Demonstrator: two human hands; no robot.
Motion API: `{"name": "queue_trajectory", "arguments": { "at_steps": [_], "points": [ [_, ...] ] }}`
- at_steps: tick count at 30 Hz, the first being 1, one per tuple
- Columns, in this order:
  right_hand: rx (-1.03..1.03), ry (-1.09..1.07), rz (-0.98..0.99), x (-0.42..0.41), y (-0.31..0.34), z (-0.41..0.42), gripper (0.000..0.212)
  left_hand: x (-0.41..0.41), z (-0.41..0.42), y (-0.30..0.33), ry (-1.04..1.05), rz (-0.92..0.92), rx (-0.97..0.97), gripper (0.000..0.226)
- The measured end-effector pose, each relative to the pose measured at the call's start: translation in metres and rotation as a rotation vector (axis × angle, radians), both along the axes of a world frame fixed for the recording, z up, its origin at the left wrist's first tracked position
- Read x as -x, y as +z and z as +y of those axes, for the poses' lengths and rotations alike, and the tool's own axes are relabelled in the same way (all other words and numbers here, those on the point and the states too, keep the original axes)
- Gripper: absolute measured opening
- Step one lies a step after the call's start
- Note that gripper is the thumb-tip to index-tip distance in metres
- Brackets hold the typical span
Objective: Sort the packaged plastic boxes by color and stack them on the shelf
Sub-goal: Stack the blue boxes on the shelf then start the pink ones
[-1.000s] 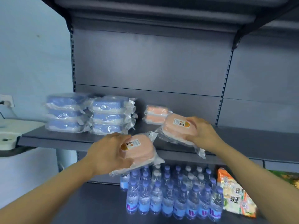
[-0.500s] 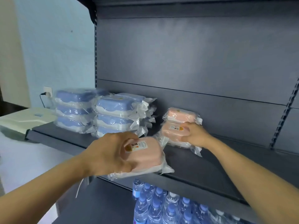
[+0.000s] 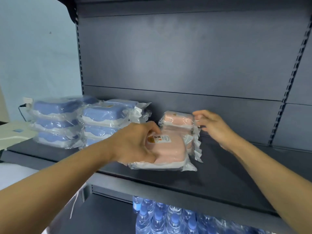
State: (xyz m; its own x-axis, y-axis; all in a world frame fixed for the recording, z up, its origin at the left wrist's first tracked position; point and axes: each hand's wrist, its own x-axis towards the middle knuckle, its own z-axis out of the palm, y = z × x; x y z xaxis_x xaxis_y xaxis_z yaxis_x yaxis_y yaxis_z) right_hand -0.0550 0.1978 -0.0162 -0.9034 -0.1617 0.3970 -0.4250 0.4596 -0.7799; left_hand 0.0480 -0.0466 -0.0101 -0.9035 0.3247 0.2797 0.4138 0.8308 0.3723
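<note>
Your left hand (image 3: 135,144) has its grip clamped on a pink plastic box sealed in clear wrap (image 3: 166,152), holding it low over the dark grey metal shelf (image 3: 219,173), just in front of the stack of wrapped pink boxes (image 3: 178,123). Your right hand (image 3: 213,127) hovers beside that stack, fingers spread apart, holding nothing. Two stacks of wrapped blue boxes (image 3: 81,122) stand to the left.
</note>
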Motion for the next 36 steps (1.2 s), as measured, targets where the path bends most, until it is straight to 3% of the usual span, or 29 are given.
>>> {"name": "queue_trajectory", "arguments": {
  "at_steps": [2, 4, 6, 8, 12, 19, 23, 29, 36],
  "points": [
    [0.050, 0.233, -0.142, -0.016, 0.010, 0.012, 0.033, 0.022, 0.014, 0.012, -0.014, -0.009, -0.015, 0.054],
    [-0.105, 0.347, -0.180, -0.024, 0.012, 0.019, 0.058, 0.044, 0.027, 0.024, -0.024, -0.032, -0.043, 0.052],
    [-0.249, 0.333, -0.151, -0.021, 0.010, 0.021, 0.081, 0.064, 0.038, 0.032, -0.044, -0.061, -0.065, 0.050],
    [-0.308, 0.240, -0.081, -0.010, 0.004, 0.018, 0.089, 0.079, 0.045, 0.036, -0.054, -0.083, -0.064, 0.051],
    [-0.192, 0.074, 0.037, 0.017, -0.004, 0.012, 0.080, 0.102, 0.052, 0.030, -0.028, -0.062, -0.143, 0.051],
    [-0.206, 0.003, -0.047, 0.041, -0.026, 0.004, 0.075, 0.116, 0.052, -0.016, 0.242, 0.003, -0.227, 0.063],
    [-0.362, -0.032, -0.041, 0.036, -0.029, 0.003, 0.072, 0.111, 0.052, -0.034, 0.258, -0.010, -0.260, 0.051],
    [-0.701, -0.247, 0.110, 0.027, -0.032, -0.007, 0.074, 0.112, 0.052, -0.045, 0.257, 0.001, -0.148, 0.066],
    [-0.694, -0.276, 0.125, 0.003, -0.025, -0.009, 0.079, 0.101, 0.053, -0.039, 0.318, -0.004, -0.130, 0.089]
  ]
}}
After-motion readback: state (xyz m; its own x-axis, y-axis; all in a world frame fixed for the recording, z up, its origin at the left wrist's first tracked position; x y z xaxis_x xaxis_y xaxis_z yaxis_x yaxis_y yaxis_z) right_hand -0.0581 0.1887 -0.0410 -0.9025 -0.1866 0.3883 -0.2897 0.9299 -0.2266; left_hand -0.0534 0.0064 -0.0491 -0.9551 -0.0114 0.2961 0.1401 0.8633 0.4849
